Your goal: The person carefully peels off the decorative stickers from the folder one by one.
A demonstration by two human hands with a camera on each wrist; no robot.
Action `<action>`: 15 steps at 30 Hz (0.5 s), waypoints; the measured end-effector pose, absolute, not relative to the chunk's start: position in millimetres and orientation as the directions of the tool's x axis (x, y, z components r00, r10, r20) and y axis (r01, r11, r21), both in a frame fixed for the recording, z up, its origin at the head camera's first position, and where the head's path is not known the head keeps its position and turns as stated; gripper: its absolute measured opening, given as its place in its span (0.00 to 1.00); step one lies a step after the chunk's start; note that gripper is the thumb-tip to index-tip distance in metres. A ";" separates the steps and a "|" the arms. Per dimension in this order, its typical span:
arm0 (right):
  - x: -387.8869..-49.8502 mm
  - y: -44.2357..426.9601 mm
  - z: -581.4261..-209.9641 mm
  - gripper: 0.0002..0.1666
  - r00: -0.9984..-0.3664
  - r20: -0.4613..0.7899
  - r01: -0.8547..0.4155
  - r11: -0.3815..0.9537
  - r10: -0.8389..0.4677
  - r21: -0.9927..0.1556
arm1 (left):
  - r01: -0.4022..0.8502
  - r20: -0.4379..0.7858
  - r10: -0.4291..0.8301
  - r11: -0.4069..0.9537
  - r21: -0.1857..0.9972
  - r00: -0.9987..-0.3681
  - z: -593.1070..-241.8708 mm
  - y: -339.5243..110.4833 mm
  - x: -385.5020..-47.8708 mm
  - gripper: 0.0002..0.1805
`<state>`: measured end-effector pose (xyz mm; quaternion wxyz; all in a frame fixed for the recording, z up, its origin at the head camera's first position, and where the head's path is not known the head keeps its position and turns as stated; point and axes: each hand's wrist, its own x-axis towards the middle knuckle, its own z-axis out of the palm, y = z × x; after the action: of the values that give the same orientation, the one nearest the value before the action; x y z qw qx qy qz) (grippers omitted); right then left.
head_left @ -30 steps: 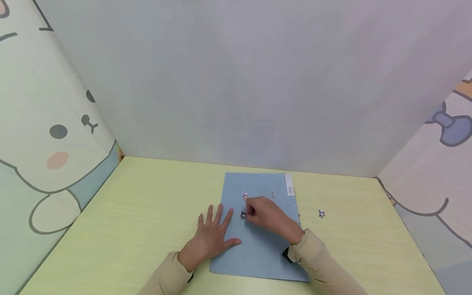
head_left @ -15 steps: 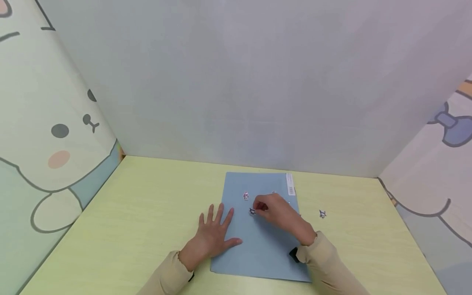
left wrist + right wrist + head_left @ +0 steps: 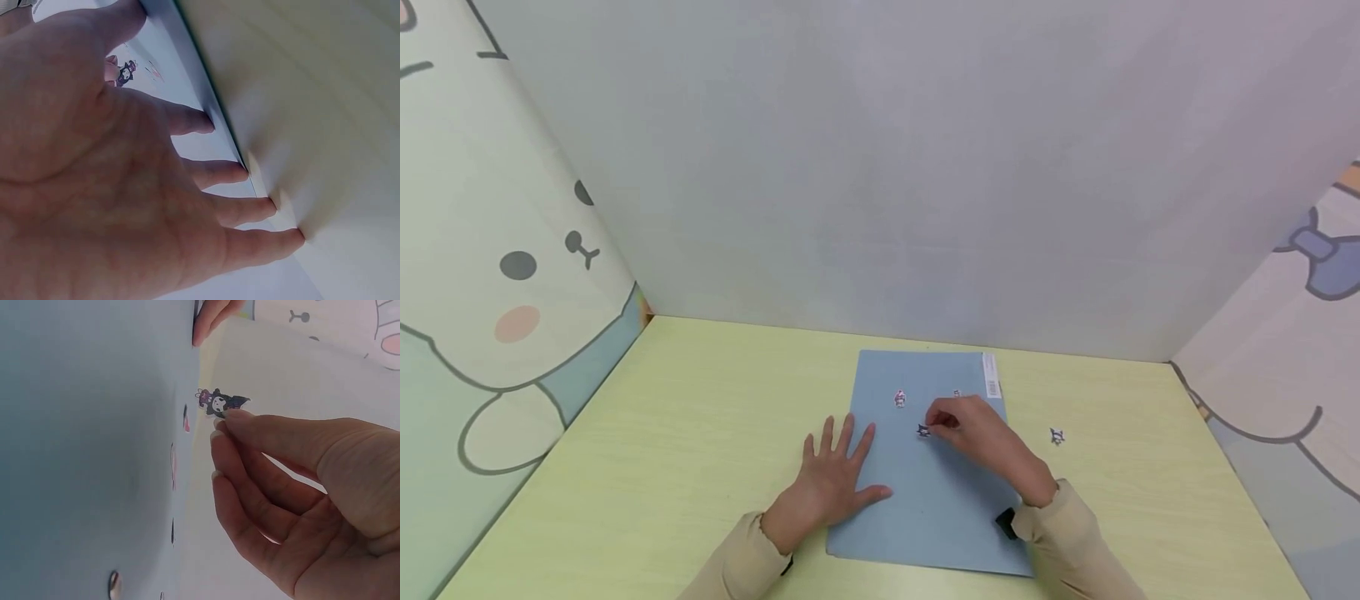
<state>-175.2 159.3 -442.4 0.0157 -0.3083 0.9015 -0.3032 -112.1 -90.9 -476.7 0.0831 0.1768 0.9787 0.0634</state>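
Between thumb and fingertips my right hand (image 3: 973,433) pinches a small cartoon sticker (image 3: 922,431), held over the blue board (image 3: 917,517). The right wrist view shows this sticker (image 3: 219,403) with a dark-hooded figure, lifted off the board; the thumb hides part of it. My left hand (image 3: 826,483) lies flat with fingers spread, across the board's left edge and the table. In the left wrist view, that hand's (image 3: 125,175) fingers are straight. On the board, a pinkish sticker (image 3: 900,399) lies left of my right hand, and another sticker (image 3: 957,392) is partly hidden behind it.
A loose cartoon sticker (image 3: 1057,436) lies on the yellow table (image 3: 715,417), right of the board. A white barcode label (image 3: 992,377) is at the board's upper right. A pale curtain (image 3: 895,167) hangs behind, with cartoon-printed cloth (image 3: 497,208) at the sides.
My right hand has come up from the board with the dark sticker in its pinch and moved to the right. The left hand has stayed in place.
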 end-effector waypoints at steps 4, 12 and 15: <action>-173.9 164.2 -442.6 0.07 -0.808 0.168 -0.551 0.622 -0.565 -0.556 | 0.338 -0.129 0.358 0.928 0.155 -0.925 -476.1 -91.0 -111.0 0.49; -171.9 171.5 -441.1 0.08 -0.806 0.153 -0.551 0.631 -0.571 -0.547 | 0.338 -0.132 0.363 0.924 0.177 -0.922 -470.3 -90.1 -109.3 0.48; -172.3 175.5 -438.6 0.07 -0.807 0.138 -0.543 0.630 -0.574 -0.555 | 0.335 -0.138 0.361 0.925 0.177 -0.922 -470.8 -90.0 -109.3 0.48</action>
<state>-172.3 175.5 -438.6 0.0260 -0.3096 0.9025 -0.2983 -109.3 -90.0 -470.8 0.0844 0.1780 0.9775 0.0750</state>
